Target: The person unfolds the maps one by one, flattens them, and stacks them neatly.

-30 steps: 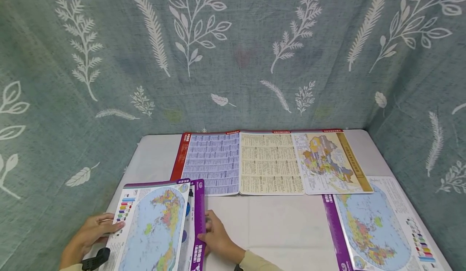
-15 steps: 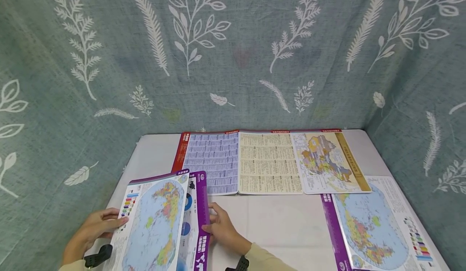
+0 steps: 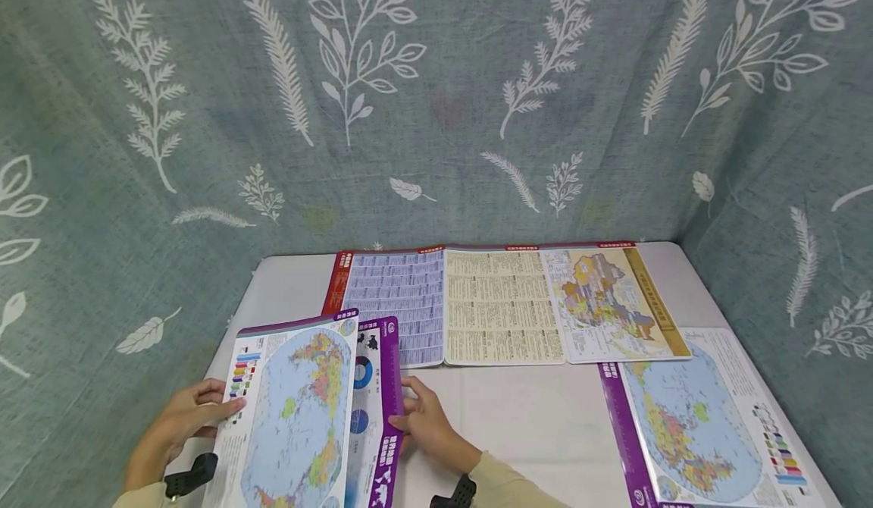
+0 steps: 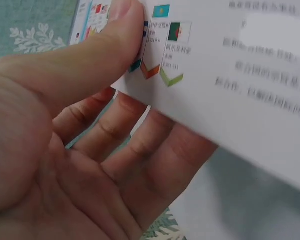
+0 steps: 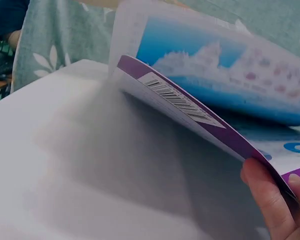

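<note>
A folding world map (image 3: pixel 296 409) with purple borders is held at the left front of the table. My left hand (image 3: pixel 187 421) pinches the outer left edge of its upper panel, thumb on top and fingers beneath, as the left wrist view shows. With thumb and fingers my right hand (image 3: pixel 430 424) grips the purple right edge (image 3: pixel 392 387) of the lower panel. In the right wrist view the panels stand apart, and a barcode (image 5: pixel 177 100) shows on the underside of the purple strip. The map's near end runs out of the head view.
Behind, an unfolded three-panel map sheet (image 3: pixel 501 307) with a red left strip lies along the table's far edge. Its right end overlaps another purple-edged world map (image 3: pixel 702 417) at the right. The white tabletop (image 3: pixel 505 424) shows between them. Patterned cloth (image 3: pixel 436 114) hangs around the table.
Both hands have moved a little forward and right with the map. The lower panel's purple edge has shifted right, so more of that panel shows.
</note>
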A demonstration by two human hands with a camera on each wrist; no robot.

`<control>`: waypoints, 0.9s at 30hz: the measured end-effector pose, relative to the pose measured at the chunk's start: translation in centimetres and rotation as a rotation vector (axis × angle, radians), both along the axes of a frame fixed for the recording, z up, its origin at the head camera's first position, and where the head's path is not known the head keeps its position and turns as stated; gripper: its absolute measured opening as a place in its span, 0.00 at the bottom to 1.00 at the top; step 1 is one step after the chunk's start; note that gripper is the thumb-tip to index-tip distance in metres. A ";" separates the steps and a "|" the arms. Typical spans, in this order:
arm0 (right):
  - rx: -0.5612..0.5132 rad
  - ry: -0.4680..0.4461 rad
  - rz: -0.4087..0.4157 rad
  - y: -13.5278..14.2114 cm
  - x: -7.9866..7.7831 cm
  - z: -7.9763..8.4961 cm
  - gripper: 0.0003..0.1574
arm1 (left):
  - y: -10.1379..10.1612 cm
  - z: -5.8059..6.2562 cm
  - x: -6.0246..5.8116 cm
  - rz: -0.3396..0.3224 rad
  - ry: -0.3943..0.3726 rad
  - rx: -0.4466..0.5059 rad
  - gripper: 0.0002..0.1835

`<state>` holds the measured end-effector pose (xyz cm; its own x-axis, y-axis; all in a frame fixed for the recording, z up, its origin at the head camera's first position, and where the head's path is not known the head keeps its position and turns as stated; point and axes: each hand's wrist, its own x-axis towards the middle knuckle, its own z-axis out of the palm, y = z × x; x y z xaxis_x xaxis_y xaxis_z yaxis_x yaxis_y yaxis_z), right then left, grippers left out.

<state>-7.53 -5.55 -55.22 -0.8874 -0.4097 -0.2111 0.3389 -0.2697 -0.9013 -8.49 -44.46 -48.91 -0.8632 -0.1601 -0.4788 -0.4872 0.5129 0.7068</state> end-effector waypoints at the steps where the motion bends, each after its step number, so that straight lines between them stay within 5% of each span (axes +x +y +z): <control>1: -0.003 -0.006 -0.001 0.2 -0.1 0.0 0.33 | 0.1 0.0 0.0 -0.010 -0.002 -0.003 0.37; 7: 0.002 -0.006 -0.005 1.6 -0.8 0.1 0.31 | 0.4 0.4 -0.5 -0.056 -0.014 -0.009 0.42; 27: 0.040 -0.036 -0.065 4.8 -1.7 0.2 0.29 | 2.8 1.9 -1.9 -0.138 0.048 0.041 0.34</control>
